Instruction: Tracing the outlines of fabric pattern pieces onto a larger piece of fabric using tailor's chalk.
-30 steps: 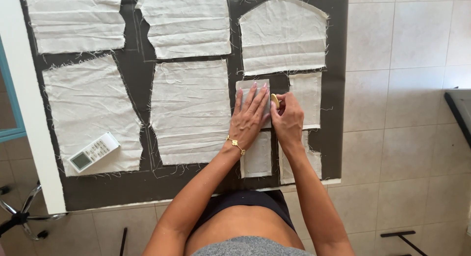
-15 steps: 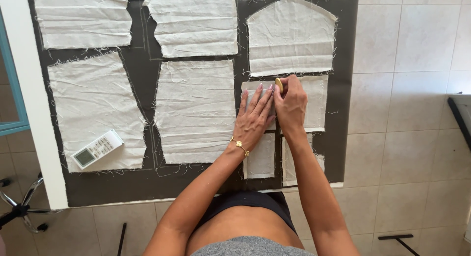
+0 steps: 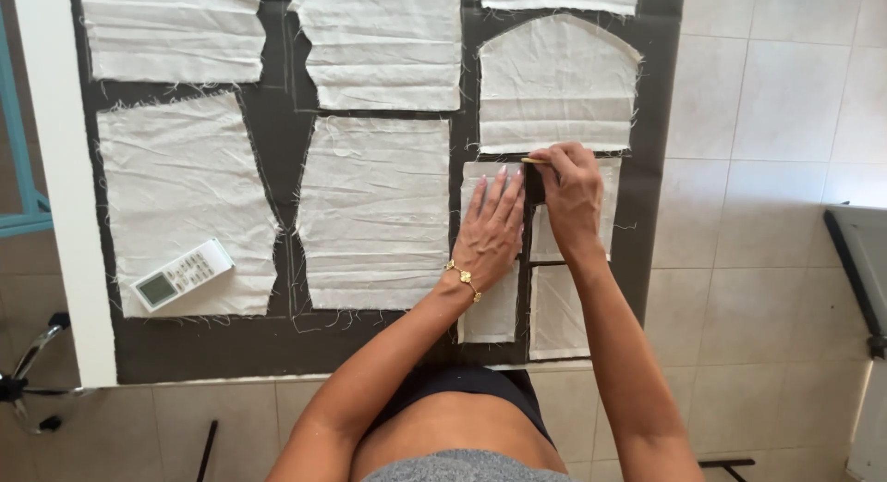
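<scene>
Marking along a narrow pattern piece pinned flat by hand

The left hand (image 3: pixel 490 225) lies spread, palm down, on the narrow cream fabric strip (image 3: pixel 488 302), and the right hand (image 3: pixel 571 194), just beside it, pinches a thin yellow marker (image 3: pixel 534 160) between thumb and fingertips at the strip's far corner. The marker lies almost level, its long axis running left to right, the tip pointing left past the left hand's fingertips; the strip's long axis runs from the body away toward the arched fabric piece (image 3: pixel 557 85) beyond the hands. If the left palm eases, the loose strip could slide on the dark cloth (image 3: pixel 277 140) and skew the line; frayed threads could snag the tip. A white remote control (image 3: pixel 182 274) lies well left of the hands, on another piece.
</scene>
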